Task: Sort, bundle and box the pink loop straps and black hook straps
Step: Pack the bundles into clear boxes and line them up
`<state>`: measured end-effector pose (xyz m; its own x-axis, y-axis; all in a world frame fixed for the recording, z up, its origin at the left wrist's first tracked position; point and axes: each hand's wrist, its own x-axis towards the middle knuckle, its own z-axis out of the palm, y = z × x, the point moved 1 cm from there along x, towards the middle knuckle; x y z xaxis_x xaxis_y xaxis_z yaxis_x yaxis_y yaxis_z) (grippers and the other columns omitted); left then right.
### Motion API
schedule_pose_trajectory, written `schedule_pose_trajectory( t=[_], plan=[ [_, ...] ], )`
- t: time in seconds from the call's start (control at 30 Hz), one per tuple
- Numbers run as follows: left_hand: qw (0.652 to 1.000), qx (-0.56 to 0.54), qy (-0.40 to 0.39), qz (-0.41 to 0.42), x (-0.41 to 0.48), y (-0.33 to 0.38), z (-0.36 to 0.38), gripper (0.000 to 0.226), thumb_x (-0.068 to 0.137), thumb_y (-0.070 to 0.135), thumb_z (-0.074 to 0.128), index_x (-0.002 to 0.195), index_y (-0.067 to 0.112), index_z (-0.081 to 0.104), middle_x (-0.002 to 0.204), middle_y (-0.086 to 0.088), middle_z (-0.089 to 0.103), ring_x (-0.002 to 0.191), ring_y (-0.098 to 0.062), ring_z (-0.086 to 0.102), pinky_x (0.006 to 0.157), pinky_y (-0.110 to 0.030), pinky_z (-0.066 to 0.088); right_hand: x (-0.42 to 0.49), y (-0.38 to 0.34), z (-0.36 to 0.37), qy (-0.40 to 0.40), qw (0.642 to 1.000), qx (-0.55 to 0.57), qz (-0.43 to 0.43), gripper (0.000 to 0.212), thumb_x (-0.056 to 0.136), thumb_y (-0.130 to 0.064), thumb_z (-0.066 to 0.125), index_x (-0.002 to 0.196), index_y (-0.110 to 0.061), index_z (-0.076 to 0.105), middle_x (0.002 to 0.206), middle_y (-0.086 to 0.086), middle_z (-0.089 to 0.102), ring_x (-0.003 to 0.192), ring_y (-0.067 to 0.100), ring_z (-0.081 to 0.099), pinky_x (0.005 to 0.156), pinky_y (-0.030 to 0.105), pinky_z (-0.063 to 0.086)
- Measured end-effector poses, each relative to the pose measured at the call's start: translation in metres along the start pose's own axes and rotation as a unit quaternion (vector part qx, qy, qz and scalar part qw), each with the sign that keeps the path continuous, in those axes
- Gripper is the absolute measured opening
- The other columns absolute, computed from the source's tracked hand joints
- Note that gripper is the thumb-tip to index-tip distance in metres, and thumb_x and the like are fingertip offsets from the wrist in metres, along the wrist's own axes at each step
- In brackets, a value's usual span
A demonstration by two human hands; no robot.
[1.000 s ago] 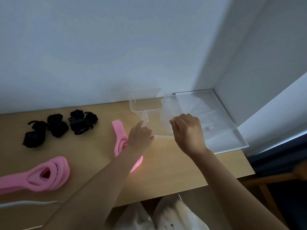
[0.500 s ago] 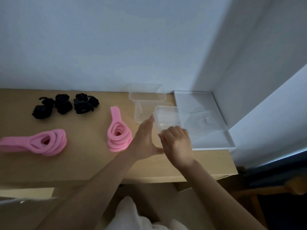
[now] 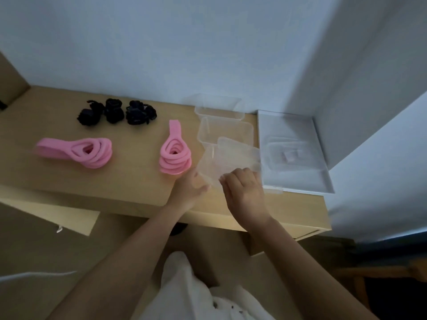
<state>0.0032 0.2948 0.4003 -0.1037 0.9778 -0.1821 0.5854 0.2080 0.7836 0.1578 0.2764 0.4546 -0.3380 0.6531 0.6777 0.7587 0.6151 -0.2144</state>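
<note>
Fingers of the left hand (image 3: 188, 192) and right hand (image 3: 245, 192) grip the near rim of a clear rectangular plastic box (image 3: 231, 158); a coiled pink strap (image 3: 175, 155) lies just left of them.

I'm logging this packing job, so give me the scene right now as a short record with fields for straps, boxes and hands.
Surface: wooden table
Pink straps: left pink coil and centre pink coil, apart
Black straps: black bundles, clustered at back left
Held container: clear, tilted
Left hand: holds its near left corner
Right hand: grips its near edge
Other boxes: middle container, rear container, both look empty
Right side: tray, holding what look like clear lids
</note>
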Motion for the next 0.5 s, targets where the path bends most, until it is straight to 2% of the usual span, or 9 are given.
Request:
schedule_pose_trajectory(
  t=[0.1,0.2,0.27,0.3,0.4,0.5],
  plan=[
    [1.000,-0.002,0.016,-0.019,0.006,0.006,0.008,0.057,0.086,0.021,0.065,0.136,0.011,0.041,0.134,-0.005,0.050,0.123,-0.021,0.047,0.100,-0.031,0.037,0.002,0.002,-0.007,0.016,0.999,-0.019,-0.026,0.018,0.087,-0.011,0.052,0.075,-0.006,0.064,0.065,0.007,0.055,0.058,0.025,0.047,0.060,0.031,0.029],
    [0.998,0.033,0.045,-0.030,0.005,0.009,0.007,0.044,0.085,0.016,0.062,0.127,0.013,0.047,0.124,-0.003,0.054,0.108,-0.018,0.053,0.084,-0.025,0.039,0.001,0.004,-0.008,0.004,0.999,-0.030,-0.034,0.018,0.086,-0.011,0.052,0.075,-0.005,0.066,0.065,0.008,0.056,0.058,0.026,0.048,0.057,0.032,0.036],
    [0.991,0.068,0.109,-0.032,0.003,0.008,-0.003,0.035,0.084,0.014,0.061,0.118,0.012,0.051,0.115,-0.004,0.057,0.094,-0.016,0.053,0.075,-0.026,0.040,-0.001,0.005,-0.007,-0.003,0.999,-0.032,-0.037,0.019,0.086,-0.010,0.052,0.075,-0.005,0.066,0.066,0.008,0.057,0.057,0.026,0.049,0.055,0.031,0.040],
    [0.985,0.082,0.151,-0.029,0.004,0.007,-0.010,0.034,0.083,0.014,0.062,0.116,0.011,0.053,0.113,-0.005,0.057,0.093,-0.018,0.052,0.075,-0.028,0.043,-0.001,0.005,-0.006,-0.004,0.999,-0.035,-0.040,0.017,0.085,-0.010,0.053,0.075,-0.005,0.066,0.066,0.007,0.057,0.058,0.025,0.049,0.057,0.031,0.039],
    [0.964,0.102,0.241,-0.052,0.016,0.008,-0.032,0.041,0.082,0.020,0.064,0.120,0.009,0.052,0.121,-0.011,0.051,0.109,-0.028,0.047,0.091,-0.040,0.044,0.002,0.004,-0.001,-0.008,0.998,-0.046,-0.045,0.008,0.081,-0.006,0.060,0.076,-0.006,0.066,0.067,0.006,0.058,0.059,0.026,0.050,0.064,0.030,0.029],
    [0.958,0.086,0.254,-0.105,0.037,0.012,-0.050,0.045,0.085,0.029,0.062,0.124,0.011,0.050,0.123,-0.010,0.049,0.114,-0.029,0.045,0.094,-0.042,0.040,0.009,0.002,0.008,-0.024,0.998,-0.042,-0.043,0.008,0.073,-0.003,0.069,0.079,-0.008,0.068,0.069,0.004,0.060,0.063,0.026,0.052,0.070,0.030,0.032]
  ],
)
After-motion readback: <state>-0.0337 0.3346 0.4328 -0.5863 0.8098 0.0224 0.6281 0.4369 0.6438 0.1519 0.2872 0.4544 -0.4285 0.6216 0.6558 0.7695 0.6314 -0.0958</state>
